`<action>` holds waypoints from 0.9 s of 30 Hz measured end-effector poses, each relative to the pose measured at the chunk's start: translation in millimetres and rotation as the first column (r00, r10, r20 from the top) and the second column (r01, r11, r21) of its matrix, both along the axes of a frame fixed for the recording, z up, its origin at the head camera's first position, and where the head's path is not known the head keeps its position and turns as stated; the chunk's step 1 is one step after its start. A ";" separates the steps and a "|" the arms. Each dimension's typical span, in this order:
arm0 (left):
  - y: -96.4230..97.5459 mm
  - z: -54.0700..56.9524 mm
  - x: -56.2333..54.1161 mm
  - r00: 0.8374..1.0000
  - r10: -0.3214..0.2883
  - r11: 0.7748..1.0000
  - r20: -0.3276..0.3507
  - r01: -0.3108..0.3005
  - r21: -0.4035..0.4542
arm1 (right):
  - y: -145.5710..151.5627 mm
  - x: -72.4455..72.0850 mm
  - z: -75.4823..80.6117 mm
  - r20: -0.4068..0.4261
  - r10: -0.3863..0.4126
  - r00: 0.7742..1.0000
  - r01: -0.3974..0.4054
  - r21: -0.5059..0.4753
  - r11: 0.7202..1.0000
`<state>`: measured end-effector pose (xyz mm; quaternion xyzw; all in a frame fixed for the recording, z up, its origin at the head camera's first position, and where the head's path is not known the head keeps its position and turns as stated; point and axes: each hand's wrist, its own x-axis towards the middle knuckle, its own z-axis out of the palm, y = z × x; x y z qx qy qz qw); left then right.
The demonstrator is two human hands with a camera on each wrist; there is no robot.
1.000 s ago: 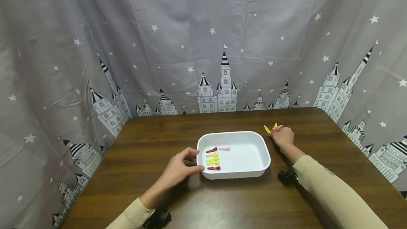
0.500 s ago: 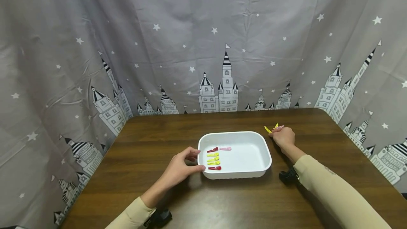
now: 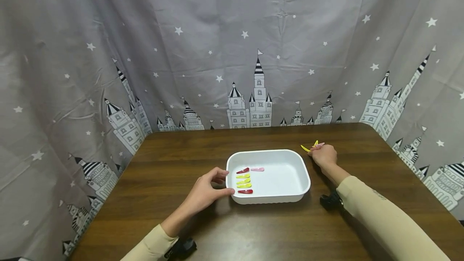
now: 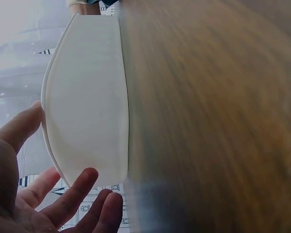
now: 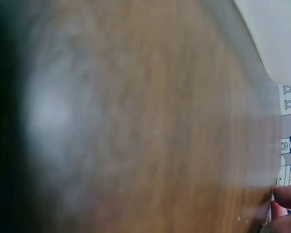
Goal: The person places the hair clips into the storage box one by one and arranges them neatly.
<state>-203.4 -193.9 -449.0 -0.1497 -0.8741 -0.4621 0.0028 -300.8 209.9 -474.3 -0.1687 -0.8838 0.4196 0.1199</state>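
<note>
While gripping the white tray at its left end with the left hand, with thumb on the near corner and fingers farther back along the rim, extends the left arm diagonally inward. Inside, near the left wall, from far to near: a red clip with a pink clip just right of it, three yellow clips, and another red clip. Past the right end, reaches forward with the right hand, bent down to the table, with two loose yellow clips and a loose pink clip at the fingertips; cannot tell whether pinching any. Compared with a second ago, keeps the same hold and layout at the tray, with the leftmost of the loose yellow clips lying slightly flatter.
</note>
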 end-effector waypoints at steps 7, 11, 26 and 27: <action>1.0 -0.7 0.2 1.000 -0.001 1.000 0.000 0.001 0.006 | 0.7 3.6 2.7 0.015 0.012 1.000 -0.011 -0.052 0.999; 1.1 -1.9 -0.1 1.000 0.001 1.000 -0.003 -0.001 0.002 | 0.7 5.7 4.5 0.027 0.025 0.999 -0.024 -0.055 0.998; -0.8 -2.8 -0.2 1.000 0.014 1.000 -0.002 -0.014 0.009 | 2.6 10.4 14.5 0.041 0.078 0.996 -0.074 -0.092 0.993; -0.9 -2.6 -0.1 1.000 0.016 1.000 -0.002 -0.016 0.008 | 2.7 10.2 15.7 0.043 0.083 0.996 -0.078 -0.101 0.992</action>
